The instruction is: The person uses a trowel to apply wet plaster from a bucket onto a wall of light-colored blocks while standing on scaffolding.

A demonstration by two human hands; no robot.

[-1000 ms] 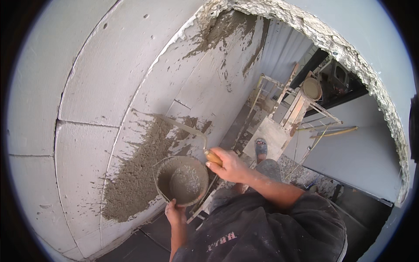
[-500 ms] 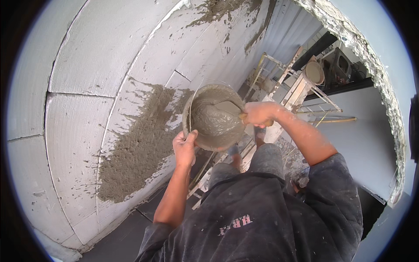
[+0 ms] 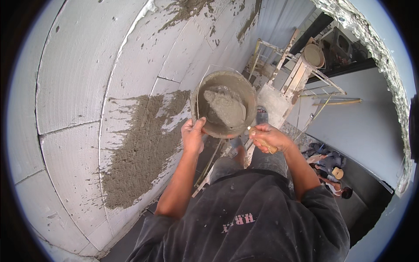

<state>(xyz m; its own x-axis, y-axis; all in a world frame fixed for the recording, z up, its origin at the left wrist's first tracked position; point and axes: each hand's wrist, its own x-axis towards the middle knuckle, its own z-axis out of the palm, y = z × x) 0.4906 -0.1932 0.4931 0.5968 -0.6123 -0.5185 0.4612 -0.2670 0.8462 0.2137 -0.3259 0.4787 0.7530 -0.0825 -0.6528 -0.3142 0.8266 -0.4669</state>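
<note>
Item one, my left hand (image 3: 193,136): fingers curled over the near rim of a round mortar pan (image 3: 205,94), thumb on the inside edge, gripping it firmly and holding it raised in front of my chest, just beside the wall. Item two, the mortar pan: grey, mortar-crusted, tipped so its inside faces me, with a heaped lump of wet mortar (image 3: 226,108) lying in its middle. Item three, my right hand (image 3: 269,137): closed in a fist around the pale wooden handle of a trowel (image 3: 262,142), at the pan's lower right rim; the blade reaches into the pan, and I cannot tell it clearly from the mortar there. Item four, the block wall (image 3: 74,83): large pale blocks with visible joints, to my left and ahead, carrying a rough patch of fresh grey render (image 3: 139,153) just left of my left forearm and smaller smears higher up. Item five, wooden scaffold (image 3: 288,83): pale timber framing below and beyond the pan, with a second round pan (image 3: 313,55) resting on it. Item six, a person (image 3: 327,168) far below at lower right, on the ground.
</note>
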